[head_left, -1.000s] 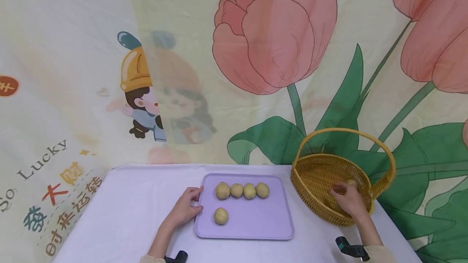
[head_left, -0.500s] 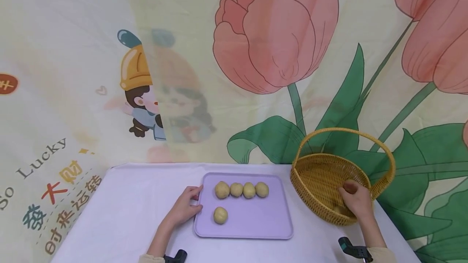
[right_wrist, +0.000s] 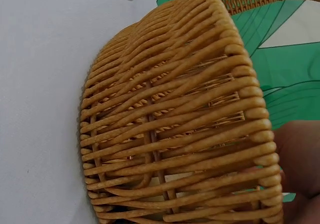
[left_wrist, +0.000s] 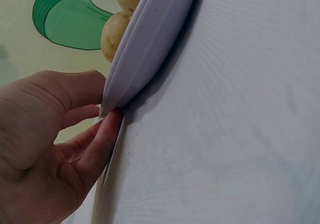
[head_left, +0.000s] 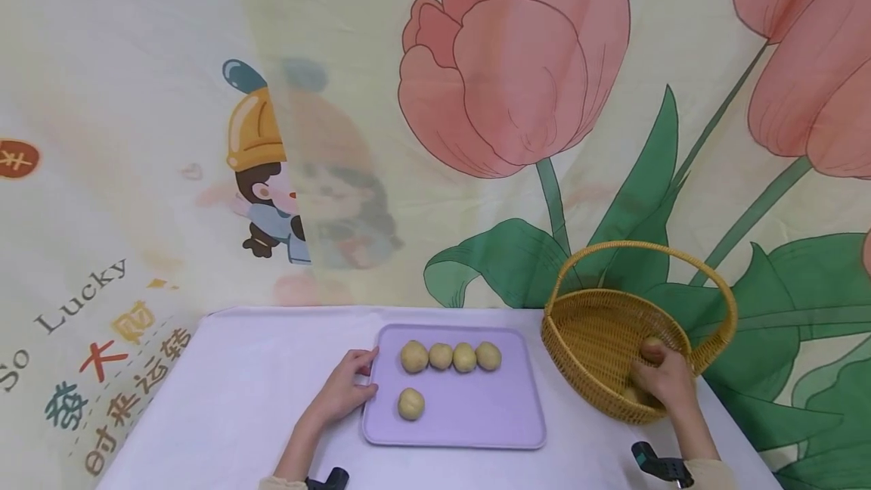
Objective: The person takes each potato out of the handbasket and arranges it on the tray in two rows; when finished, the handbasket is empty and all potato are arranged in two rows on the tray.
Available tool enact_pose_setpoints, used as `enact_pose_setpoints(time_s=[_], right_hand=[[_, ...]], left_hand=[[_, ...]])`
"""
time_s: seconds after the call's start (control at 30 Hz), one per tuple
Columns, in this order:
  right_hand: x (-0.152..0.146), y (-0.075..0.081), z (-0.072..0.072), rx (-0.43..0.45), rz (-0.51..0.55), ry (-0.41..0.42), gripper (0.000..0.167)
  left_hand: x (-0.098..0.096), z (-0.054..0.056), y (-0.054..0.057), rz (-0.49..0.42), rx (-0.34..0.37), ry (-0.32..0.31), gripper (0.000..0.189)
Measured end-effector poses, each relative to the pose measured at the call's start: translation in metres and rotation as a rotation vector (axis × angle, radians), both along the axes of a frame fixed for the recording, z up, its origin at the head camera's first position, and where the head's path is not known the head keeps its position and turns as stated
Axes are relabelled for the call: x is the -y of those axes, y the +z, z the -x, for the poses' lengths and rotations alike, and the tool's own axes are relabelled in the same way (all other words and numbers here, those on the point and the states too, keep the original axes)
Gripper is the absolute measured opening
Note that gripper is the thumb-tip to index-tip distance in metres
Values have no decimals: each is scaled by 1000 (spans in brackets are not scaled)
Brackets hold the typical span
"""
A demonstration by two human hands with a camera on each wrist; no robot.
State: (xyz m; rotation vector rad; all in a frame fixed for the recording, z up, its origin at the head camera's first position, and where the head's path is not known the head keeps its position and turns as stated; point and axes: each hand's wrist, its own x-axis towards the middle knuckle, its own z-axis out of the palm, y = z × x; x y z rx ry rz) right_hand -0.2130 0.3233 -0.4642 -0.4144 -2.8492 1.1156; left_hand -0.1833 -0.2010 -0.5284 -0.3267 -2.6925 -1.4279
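Dough balls lie in two places: five on the lilac tray (head_left: 476, 422) at the table's middle, four of them in a row (head_left: 450, 356) along its far side and one (head_left: 411, 404) alone nearer the person, at about 7 o'clock from that row. One more dough ball (head_left: 652, 348) sits inside the wicker basket (head_left: 599, 324), which stands at 3 o'clock from the tray, just beside it.

The right hand (head_left: 663, 380) is inside the basket over its near wall, fingers curled round that ball; a second pale lump shows under the palm, but whether it is held cannot be told. From the right wrist view only the basket's woven wall (right_wrist: 175, 134) and a blurred edge of the hand show.

The left hand (head_left: 343, 388) lies at 9 o'clock of the tray, thumb on top of the rim (left_wrist: 145, 49) and fingers (left_wrist: 100, 144) beneath it, pinching the edge against the white table (head_left: 238, 384).
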Motion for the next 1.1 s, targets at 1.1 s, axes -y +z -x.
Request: enact_pose_setpoints(time_s=[1.1], right_hand=[[0, -4, 2, -54, -207, 70, 41]], left_hand=[[-4, 2, -1, 12, 18, 22, 62]])
